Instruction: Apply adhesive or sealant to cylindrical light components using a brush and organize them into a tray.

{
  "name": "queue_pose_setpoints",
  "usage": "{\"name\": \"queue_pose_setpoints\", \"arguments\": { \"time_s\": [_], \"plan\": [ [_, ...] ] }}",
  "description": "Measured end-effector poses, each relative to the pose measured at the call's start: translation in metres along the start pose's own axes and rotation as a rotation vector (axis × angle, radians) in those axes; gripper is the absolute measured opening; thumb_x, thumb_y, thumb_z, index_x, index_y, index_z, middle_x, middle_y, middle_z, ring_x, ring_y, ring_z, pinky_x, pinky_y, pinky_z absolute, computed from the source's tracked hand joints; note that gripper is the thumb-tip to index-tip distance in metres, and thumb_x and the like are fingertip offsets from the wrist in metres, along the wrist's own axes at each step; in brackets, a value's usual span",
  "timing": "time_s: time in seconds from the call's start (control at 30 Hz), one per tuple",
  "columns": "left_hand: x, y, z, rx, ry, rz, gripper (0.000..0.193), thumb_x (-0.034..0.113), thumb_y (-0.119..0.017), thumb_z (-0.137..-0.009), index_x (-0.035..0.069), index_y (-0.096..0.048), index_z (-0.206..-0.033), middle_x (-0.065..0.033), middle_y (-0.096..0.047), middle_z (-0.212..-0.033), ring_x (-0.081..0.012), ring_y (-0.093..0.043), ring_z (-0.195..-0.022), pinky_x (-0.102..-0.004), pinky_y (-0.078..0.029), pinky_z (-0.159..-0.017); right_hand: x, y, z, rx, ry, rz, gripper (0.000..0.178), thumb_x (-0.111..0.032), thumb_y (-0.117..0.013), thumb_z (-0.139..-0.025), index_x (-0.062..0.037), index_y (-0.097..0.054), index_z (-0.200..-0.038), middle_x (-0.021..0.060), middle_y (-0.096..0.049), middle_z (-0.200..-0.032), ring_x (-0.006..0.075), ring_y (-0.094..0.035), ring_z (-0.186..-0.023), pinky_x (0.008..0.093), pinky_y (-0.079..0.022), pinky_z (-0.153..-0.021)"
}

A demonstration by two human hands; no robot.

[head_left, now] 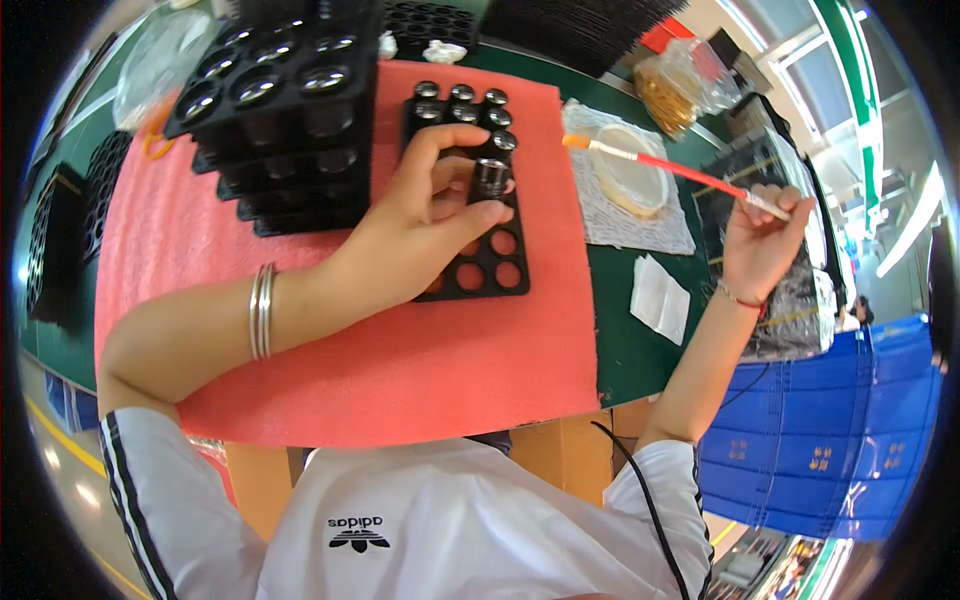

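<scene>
My left hand (425,225) is closed, thumb and fingers pinching a small black cylinder (490,180) with a glossy top. It holds this above a black holed tray (487,290). Several dark, shiny-topped cylinders (462,94) stand in the tray's far rows, while red shows through its near holes. Raised at the right, my right hand (760,245) grips a paintbrush (690,172) by the end of its handle. The brush has a red handle and tan bristles that point left, near the round dish (632,172).
A tall stack of black trays (225,180) filled with glossy round parts stands left of my hand. The tray rests on a pink foam mat (400,375). At right lie a white cloth (665,238) under the dish, folded tissue (660,300) and a plastic-wrapped block (790,310).
</scene>
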State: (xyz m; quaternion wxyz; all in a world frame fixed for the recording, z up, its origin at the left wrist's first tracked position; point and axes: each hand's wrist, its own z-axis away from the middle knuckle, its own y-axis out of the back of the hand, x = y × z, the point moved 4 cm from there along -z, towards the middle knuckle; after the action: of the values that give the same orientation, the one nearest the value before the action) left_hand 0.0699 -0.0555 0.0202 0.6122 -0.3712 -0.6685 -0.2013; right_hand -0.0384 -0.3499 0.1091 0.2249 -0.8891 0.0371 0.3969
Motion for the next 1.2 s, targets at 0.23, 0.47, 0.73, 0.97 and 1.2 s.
{"name": "queue_pose_setpoints", "arguments": {
  "time_s": [0.23, 0.47, 0.73, 0.97, 1.2],
  "plan": [
    [-0.002, 0.009, -0.005, 0.038, 0.145, -0.076, 0.043, 0.012, -0.062, -0.081, 0.002, -0.043, -0.119, -0.0094, -0.055, -0.108, -0.0152, -0.056, -0.097, -0.0261, -0.046, -0.078, 0.008, -0.029, 0.012, -0.190, -0.060, 0.148, 0.030, -0.030, -0.041, -0.094, -0.0053, -0.045, -0.077, 0.0037, -0.041, -0.063, 0.0135, -0.038, -0.061, 0.0250, -0.034, -0.060],
    [-0.009, 0.011, -0.005, 0.083, 0.171, -0.035, 0.042, 0.021, -0.068, -0.076, 0.002, -0.052, -0.110, -0.0063, -0.055, -0.099, -0.0130, -0.052, -0.092, -0.0250, -0.043, -0.079, 0.008, -0.016, 0.008, -0.183, -0.053, 0.184, 0.033, -0.032, -0.041, -0.093, -0.0043, -0.049, -0.078, 0.0078, -0.049, -0.066, 0.0179, -0.046, -0.061, 0.0295, -0.038, -0.061],
    [-0.006, 0.009, -0.006, 0.069, 0.139, -0.004, 0.042, 0.019, -0.069, -0.076, 0.001, -0.052, -0.109, -0.0068, -0.056, -0.100, -0.0133, -0.052, -0.093, -0.0250, -0.043, -0.079, 0.006, -0.016, 0.009, -0.175, 0.014, 0.296, 0.031, -0.027, -0.041, -0.094, -0.0024, -0.050, -0.078, 0.0098, -0.053, -0.070, 0.0181, -0.049, -0.062, 0.0298, -0.040, -0.061],
    [0.000, 0.009, -0.004, 0.042, 0.145, -0.003, 0.038, 0.012, -0.063, -0.080, 0.001, -0.050, -0.114, -0.0086, -0.058, -0.106, -0.0150, -0.057, -0.097, -0.0260, -0.045, -0.078, 0.000, -0.011, 0.006, -0.155, 0.065, 0.396, 0.030, -0.024, -0.042, -0.094, -0.0016, -0.049, -0.076, 0.0110, -0.054, -0.069, 0.0179, -0.049, -0.061, 0.0291, -0.041, -0.061],
    [-0.001, 0.007, -0.005, 0.015, 0.170, 0.040, 0.041, 0.012, -0.062, -0.081, 0.002, -0.049, -0.119, -0.0079, -0.059, -0.104, -0.0147, -0.057, -0.098, -0.0261, -0.045, -0.081, -0.014, 0.008, 0.002, -0.072, 0.096, 0.260, 0.031, -0.029, -0.047, -0.091, -0.0025, -0.050, -0.076, 0.0112, -0.054, -0.069, 0.0176, -0.048, -0.062, 0.0290, -0.040, -0.062]
  ]
}}
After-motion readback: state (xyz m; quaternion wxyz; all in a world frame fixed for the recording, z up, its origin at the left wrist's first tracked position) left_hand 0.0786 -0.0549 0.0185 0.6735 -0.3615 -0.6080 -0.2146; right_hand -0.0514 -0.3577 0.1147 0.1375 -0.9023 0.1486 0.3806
